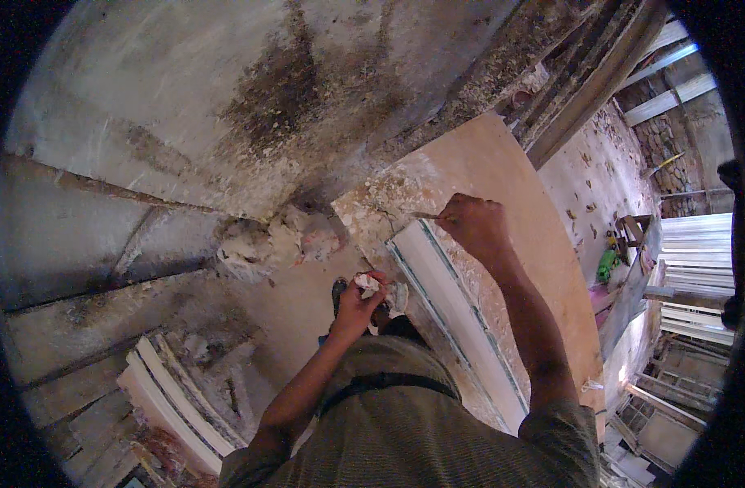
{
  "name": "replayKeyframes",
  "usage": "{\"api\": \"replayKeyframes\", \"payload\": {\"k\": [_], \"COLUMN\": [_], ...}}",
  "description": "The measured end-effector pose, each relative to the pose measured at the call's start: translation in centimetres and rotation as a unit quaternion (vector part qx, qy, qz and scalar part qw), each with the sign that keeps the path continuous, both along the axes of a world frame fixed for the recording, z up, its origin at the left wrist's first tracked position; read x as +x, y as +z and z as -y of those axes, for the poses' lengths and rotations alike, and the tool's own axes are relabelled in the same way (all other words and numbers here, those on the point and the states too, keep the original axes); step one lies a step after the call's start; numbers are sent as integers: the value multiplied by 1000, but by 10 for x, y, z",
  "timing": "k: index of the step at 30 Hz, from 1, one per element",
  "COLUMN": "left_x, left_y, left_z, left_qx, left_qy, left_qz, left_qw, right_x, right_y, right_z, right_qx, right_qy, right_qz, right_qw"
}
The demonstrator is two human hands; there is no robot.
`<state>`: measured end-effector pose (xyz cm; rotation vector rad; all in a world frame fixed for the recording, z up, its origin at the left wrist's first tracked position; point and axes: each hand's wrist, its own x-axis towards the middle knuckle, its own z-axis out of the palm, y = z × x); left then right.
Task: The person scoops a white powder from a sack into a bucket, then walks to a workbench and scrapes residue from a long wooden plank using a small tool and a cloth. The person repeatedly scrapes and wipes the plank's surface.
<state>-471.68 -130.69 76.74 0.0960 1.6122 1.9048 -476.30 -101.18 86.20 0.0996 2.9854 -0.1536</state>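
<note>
My right hand (477, 224) is closed round the handle of a small thin tool (425, 215), perhaps a scraper. Its tip points left over the far end of a long white strip (462, 313) with dark greenish edges, which looks like a moulding or a mould. That strip lies lengthwise on a tan board (531, 215) in front of me and to my right. Close to my waist, my left hand (358, 309) is closed on a crumpled whitish lump (367, 283); whether it is cloth or plaster I cannot tell. A pale wad (397, 298) shows just beside that hand.
White flakes (385, 199) cover the board's far left corner. A stained wall (185, 89) rises ahead, with pale rubble (263, 244) at its foot. Curved white mouldings (181, 394) lie at lower left. A green power tool (607, 264) rests at right, beside a plank (681, 297).
</note>
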Motion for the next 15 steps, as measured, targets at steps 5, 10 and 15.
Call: {"api": "replayKeyframes", "payload": {"k": [5, 10, 15], "left_x": [1, 4, 11], "left_y": [-5, -9, -1], "left_z": [-5, -9, -9], "left_qx": [-11, -36, -32], "left_qy": [-17, -7, 17], "left_qz": [-28, -48, 1], "left_qw": [999, 998, 999], "right_x": [1, 3, 1], "right_y": [14, 10, -7], "right_z": [-8, -6, 1], "right_qx": [39, -29, -93], "right_qy": [-41, 36, 28], "right_qz": [31, -3, -44], "right_qw": [998, 999, 994]}}
